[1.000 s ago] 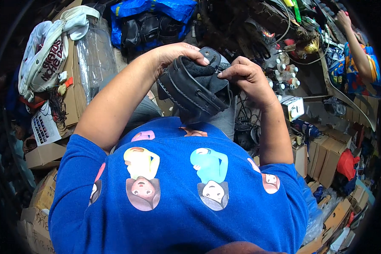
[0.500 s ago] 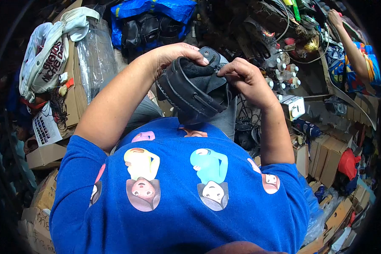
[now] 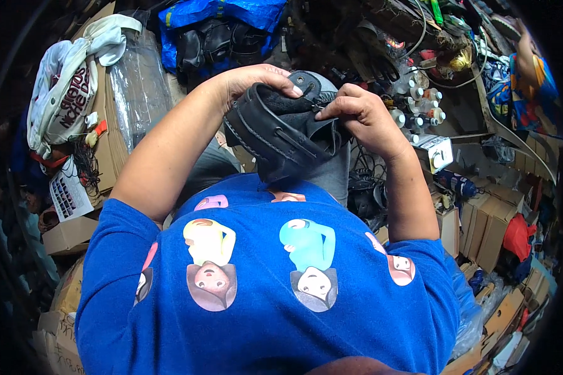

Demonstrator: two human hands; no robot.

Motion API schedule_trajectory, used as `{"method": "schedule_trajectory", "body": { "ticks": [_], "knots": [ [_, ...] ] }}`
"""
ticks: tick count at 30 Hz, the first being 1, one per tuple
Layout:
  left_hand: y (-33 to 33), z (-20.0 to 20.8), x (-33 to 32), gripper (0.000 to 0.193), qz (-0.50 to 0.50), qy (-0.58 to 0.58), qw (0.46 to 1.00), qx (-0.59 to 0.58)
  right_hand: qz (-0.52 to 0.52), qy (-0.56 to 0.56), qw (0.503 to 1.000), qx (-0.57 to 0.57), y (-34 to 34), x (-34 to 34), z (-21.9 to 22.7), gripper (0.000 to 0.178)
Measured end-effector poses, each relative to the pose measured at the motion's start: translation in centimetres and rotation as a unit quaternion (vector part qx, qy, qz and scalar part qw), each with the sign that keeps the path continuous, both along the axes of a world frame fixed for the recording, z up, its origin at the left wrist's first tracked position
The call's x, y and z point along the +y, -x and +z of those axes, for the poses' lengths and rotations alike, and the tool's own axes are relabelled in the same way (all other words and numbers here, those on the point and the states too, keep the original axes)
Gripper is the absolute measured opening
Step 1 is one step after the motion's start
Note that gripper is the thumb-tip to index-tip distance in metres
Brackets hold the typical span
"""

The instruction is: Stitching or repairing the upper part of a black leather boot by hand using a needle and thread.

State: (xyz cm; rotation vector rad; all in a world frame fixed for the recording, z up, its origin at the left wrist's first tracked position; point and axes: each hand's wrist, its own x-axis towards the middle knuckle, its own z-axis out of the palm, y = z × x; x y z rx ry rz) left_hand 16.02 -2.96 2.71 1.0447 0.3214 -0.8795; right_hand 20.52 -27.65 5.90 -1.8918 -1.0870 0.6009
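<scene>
A black leather shoe (image 3: 275, 140), with pale stitching and a lace threaded along its side, is held above my lap. My left hand (image 3: 256, 81) is closed round its upper edge, the thumb pressing beside a flap with a metal eyelet (image 3: 301, 80). On the other side my right hand (image 3: 363, 119) pinches the shoe's edge near some dark lacing (image 3: 322, 100). Whether a lace end lies between those fingertips is hard to make out. The shoe's underside is hidden.
A blue bag (image 3: 225, 15) holding black shoes lies ahead. White-capped bottles (image 3: 419, 103) and a white box (image 3: 436, 153) stand to the right. Cardboard boxes (image 3: 491, 219) are lower right; a white cloth bag (image 3: 65, 94) lies left. Another person's arm (image 3: 527, 59) shows far right.
The shoe has tilted slightly and shifted a little left in my hands. My right fingers have moved slightly down along its edge. The other person's arm has moved toward the right rim.
</scene>
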Motion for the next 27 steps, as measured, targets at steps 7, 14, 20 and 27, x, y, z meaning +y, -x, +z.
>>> {"method": "schedule_trajectory", "body": {
  "ticks": [7,14,20,27],
  "knots": [
    [-0.5,-0.9,0.2,0.029,-0.003,0.035,0.999,0.018,0.028,0.004,1.0,0.012,-0.9,-0.2,0.3,0.039],
    [-0.4,-0.2,0.0,0.027,-0.009,0.008,1.0,0.01,0.032,0.011,0.999,0.014,-0.8,-0.2,0.4,0.039],
    [-0.2,0.9,-0.5,0.023,0.001,-0.03,0.999,-0.011,0.001,0.015,1.0,-0.005,-0.1,-0.2,0.2,0.036],
    [0.5,2.0,-0.8,0.02,0.014,-0.064,0.997,-0.038,-0.041,0.01,0.995,-0.095,0.9,0.2,0.1,0.034]
  ]
}}
